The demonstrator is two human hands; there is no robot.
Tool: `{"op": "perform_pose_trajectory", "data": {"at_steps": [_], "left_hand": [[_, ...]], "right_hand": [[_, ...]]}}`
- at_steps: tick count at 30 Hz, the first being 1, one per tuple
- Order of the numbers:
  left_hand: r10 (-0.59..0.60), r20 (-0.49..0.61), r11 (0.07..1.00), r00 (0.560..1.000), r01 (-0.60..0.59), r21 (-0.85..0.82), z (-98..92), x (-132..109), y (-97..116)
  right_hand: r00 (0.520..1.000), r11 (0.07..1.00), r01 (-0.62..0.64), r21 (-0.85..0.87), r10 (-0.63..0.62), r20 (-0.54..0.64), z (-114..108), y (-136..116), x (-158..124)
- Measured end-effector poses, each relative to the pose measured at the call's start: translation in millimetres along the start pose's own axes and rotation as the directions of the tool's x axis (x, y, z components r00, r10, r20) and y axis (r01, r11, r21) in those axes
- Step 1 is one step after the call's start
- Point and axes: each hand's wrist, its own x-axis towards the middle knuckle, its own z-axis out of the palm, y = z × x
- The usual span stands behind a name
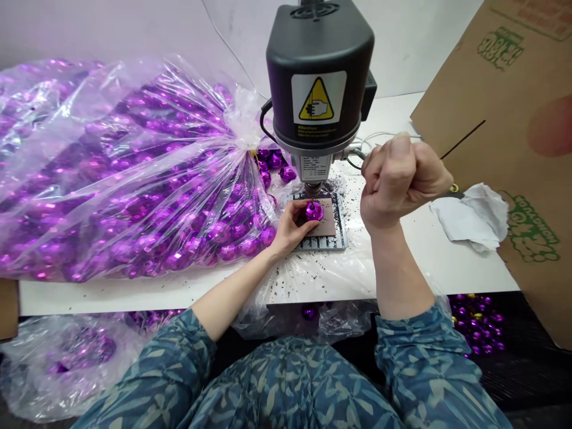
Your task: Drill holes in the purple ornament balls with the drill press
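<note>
My left hand (pixel 292 226) pinches a shiny purple faceted ball (pixel 314 211) between thumb and fingers. The ball sits on a small brown pad (pixel 328 217) over a slotted metal base plate (pixel 342 238), right under the metal tip of a black-headed bench machine (pixel 319 65). My right hand (pixel 397 179) is raised beside the machine, closed in a fist. What the fist grips is hidden. A thin dark line (pixel 462 140), perhaps a rod, shows beyond its knuckles against the cardboard.
A large tied clear bag (pixel 134 179) of purple balls fills the table's left. Loose purple balls (pixel 274 159) lie behind the bag's neck. Crumpled white paper (pixel 471 214) rests right, beside a big cardboard box (pixel 513 119). Below the table edge are more balls (pixel 480 328) and plastic (pixel 75 369).
</note>
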Motion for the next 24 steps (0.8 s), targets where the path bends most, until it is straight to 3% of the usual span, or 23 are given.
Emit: {"op": "perform_pose_trajectory", "data": {"at_steps": [12, 20, 24], "left_hand": [[-0.001, 0.006, 1.0, 1.0, 0.001, -0.016, 1.0, 0, 1], [0.006, -0.003, 1.0, 1.0, -0.006, -0.011, 1.3, 0, -1], [-0.011, -0.006, 1.0, 1.0, 0.01, -0.023, 2.0, 0, 0]], "right_hand": [[0.985, 0.97, 0.171, 0.17, -0.17, -0.021, -7, 13, -14], [0.99, 0.986, 0.141, 0.083, -0.139, -0.033, -11, 21, -18], [0.983, 0.982, 0.183, 0.038, -0.181, -0.031, -14, 29, -22]]}}
